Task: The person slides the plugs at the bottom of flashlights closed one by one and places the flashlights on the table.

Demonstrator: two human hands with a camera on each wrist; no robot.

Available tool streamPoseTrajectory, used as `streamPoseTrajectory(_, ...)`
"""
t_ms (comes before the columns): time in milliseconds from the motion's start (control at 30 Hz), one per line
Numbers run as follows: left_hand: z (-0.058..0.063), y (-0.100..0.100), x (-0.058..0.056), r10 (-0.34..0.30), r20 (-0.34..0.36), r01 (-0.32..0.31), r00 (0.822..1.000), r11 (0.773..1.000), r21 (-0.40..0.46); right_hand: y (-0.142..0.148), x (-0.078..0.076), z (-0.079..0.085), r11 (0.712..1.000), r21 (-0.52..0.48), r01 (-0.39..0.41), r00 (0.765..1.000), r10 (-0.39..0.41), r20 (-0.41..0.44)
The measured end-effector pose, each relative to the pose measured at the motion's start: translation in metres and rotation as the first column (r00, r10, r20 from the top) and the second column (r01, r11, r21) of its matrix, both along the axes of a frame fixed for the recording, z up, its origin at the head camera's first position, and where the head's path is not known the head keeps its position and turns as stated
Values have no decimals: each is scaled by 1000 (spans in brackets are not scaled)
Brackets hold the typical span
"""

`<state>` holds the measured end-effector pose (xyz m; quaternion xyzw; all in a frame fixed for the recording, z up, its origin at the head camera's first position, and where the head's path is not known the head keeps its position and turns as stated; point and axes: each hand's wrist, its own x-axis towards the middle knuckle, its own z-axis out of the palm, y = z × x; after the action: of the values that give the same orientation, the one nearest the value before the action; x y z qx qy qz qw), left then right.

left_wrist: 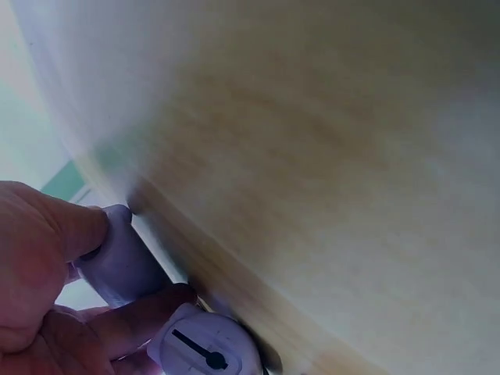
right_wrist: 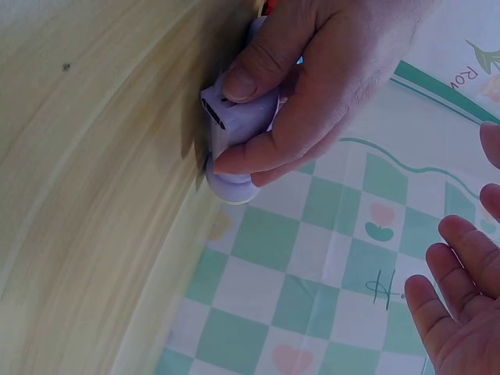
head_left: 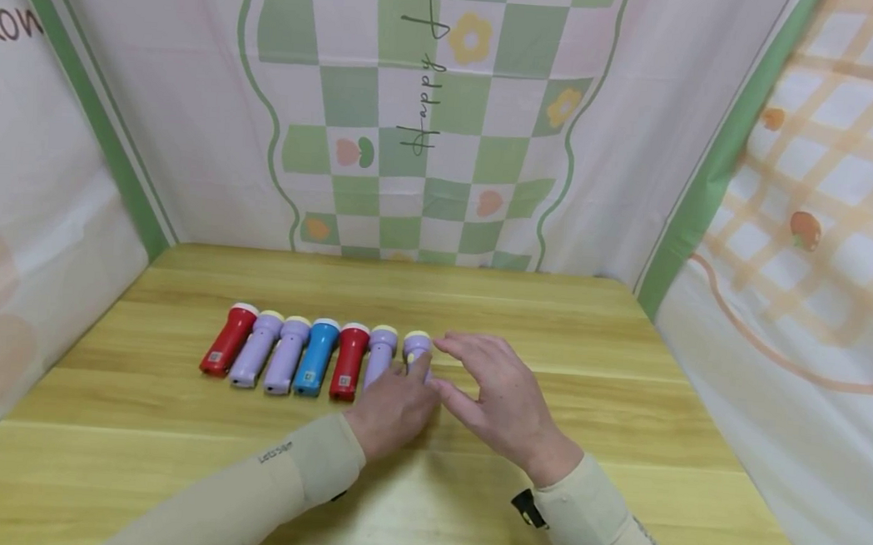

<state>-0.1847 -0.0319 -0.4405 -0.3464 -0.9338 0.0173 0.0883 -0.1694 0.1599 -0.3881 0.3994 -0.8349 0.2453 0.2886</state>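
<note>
My left hand (head_left: 396, 407) grips the rightmost purple flashlight (head_left: 417, 341) of a row on the table. In the right wrist view that flashlight (right_wrist: 244, 119) lies between the left thumb and fingers, its flat tail end towards the camera. Just right of it, my right hand (head_left: 507, 398) hovers with fingers spread and holds nothing. A second purple flashlight (head_left: 381, 352) lies to the left, partly covered by the left hand. Beyond it come a red flashlight (head_left: 350, 361), a blue flashlight (head_left: 317, 357), two more purple ones and a red flashlight (head_left: 230, 341) at the far left.
The flashlights lie side by side on a wood-grain table (head_left: 589, 348), lens ends to the back. A checkered cloth (head_left: 452, 140) hangs behind the table's far edge. Printed cloth walls stand to the left and right (head_left: 819, 271).
</note>
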Motion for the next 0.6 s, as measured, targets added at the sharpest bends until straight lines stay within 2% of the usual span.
streamPoseTrajectory(233, 2, 0, 1, 31, -153, -47, 988, 993, -105, -1, 0, -1, 1000, 4, 4, 1000, -4, 9)
streamPoseTrajectory(600, 3, 0, 4, 79, -191, -109, 978, 982, -152, -2, 0, -2, 1000, 5, 7, 1000, -7, 8)
